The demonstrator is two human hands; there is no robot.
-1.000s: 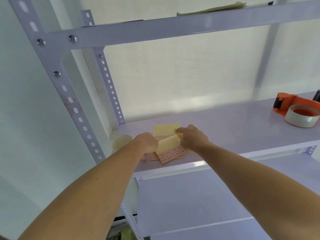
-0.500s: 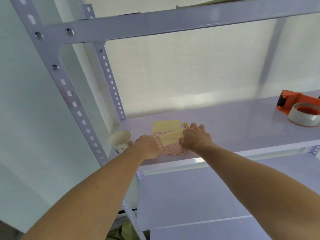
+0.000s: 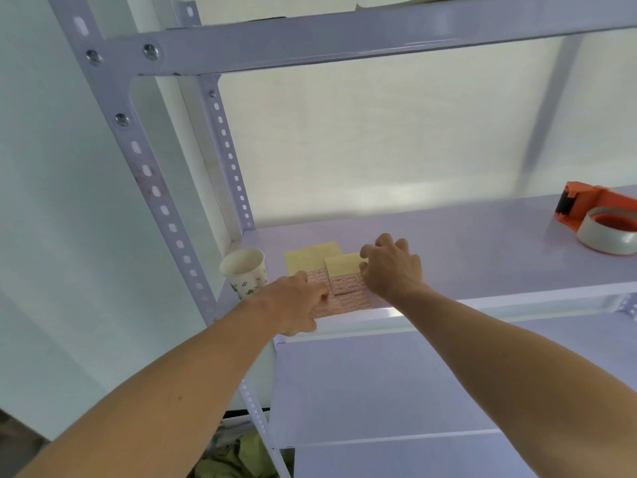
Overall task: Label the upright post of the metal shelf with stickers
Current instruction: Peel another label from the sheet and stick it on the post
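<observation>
Sticker sheet (image 3: 348, 301), pink w/ rows of red-printed labels, lies flat on shelf board (image 3: 465, 243) near its front edge, under both hands. L hand (image 3: 296, 301) sits on the sheet's left part, fingers curled, tips down on the paper; pinch or plain press, cannot tell. R hand (image 3: 393, 267) is at the sheet's right side, fingers bent and a bit spread. Its thumb + forefinger pinch the right edge of top sheet (image 3: 341, 267), a smaller piece lying over the big one: far half yellow, near half showing labels.

Just beyond L hand: plain yellow backing paper (image 3: 310, 258), flat, near edge meeting the pink sheet. Close left of L hand: paper cup (image 3: 244, 272), upright, white w/ green print, at the board's left end.

Further left and up from L hand: upright post (image 3: 144, 167), front-left, slotted, 3 bolts near top where it joins upper beam (image 3: 344, 39). Faint pinkish marks mid-post, too blurred to say what. Rear post (image 3: 227, 143) stands beyond the cup at the back corner.

Well right of R hand, at frame edge: orange tape dispenser (image 3: 586, 201) w/ tape roll (image 3: 610, 241), on same board. Below both forearms: lower shelf (image 3: 379, 384).
</observation>
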